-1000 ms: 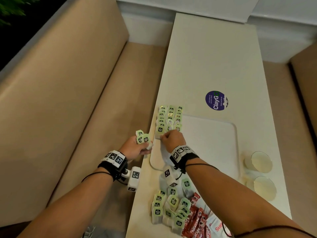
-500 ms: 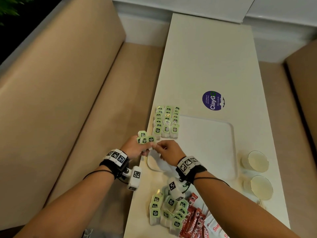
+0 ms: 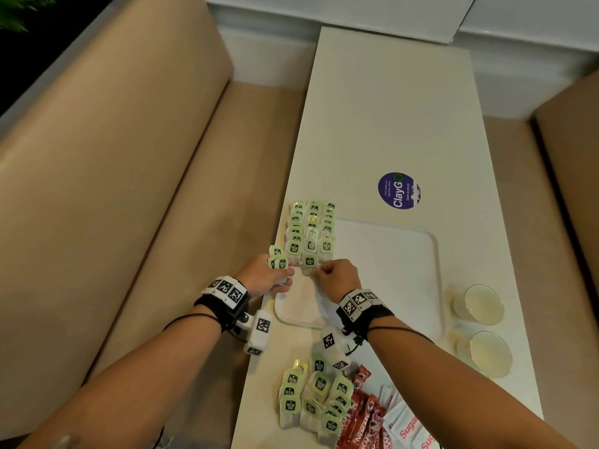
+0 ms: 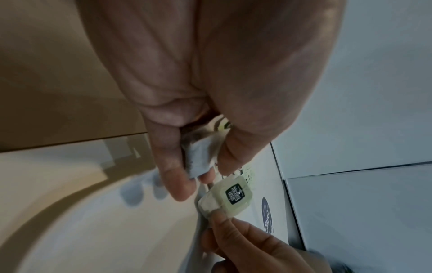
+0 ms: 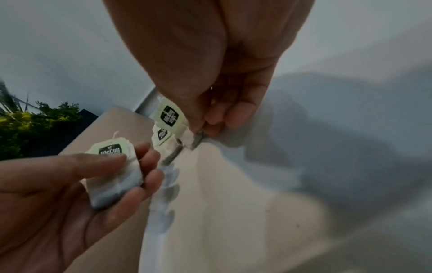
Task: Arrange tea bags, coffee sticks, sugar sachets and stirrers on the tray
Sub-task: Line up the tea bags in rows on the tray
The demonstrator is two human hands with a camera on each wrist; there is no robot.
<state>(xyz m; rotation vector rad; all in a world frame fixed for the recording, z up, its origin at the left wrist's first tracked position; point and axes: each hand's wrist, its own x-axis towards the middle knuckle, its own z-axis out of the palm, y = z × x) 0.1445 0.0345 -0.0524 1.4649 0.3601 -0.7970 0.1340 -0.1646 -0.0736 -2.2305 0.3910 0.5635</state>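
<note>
Tea bags with green tags [image 3: 311, 228] lie in three columns on the left part of the white tray [image 3: 389, 270]. My left hand [image 3: 285, 277] sits at the tray's left edge and holds a small bunch of tea bags [image 3: 278, 257] between thumb and fingers [image 4: 177, 177]; the right wrist view shows them too [image 5: 112, 166]. My right hand [image 3: 316, 270] pinches one tea bag [image 3: 309, 262] at the near end of the middle column. That bag [image 4: 226, 197] [image 5: 170, 116] hangs from the right fingertips just beside the left hand.
A loose pile of tea bags [image 3: 314, 396], red coffee sticks [image 3: 363, 413] and white sugar sachets [image 3: 405, 429] lie on the table's near end. Two paper cups [image 3: 483, 304] [image 3: 489, 353] stand right of the tray. A purple sticker [image 3: 397, 191] lies beyond it. Beige benches flank the table.
My right hand left the rows, came back to the left hand, took one tea bag from the bunch and now holds it at the near end of the middle column.
</note>
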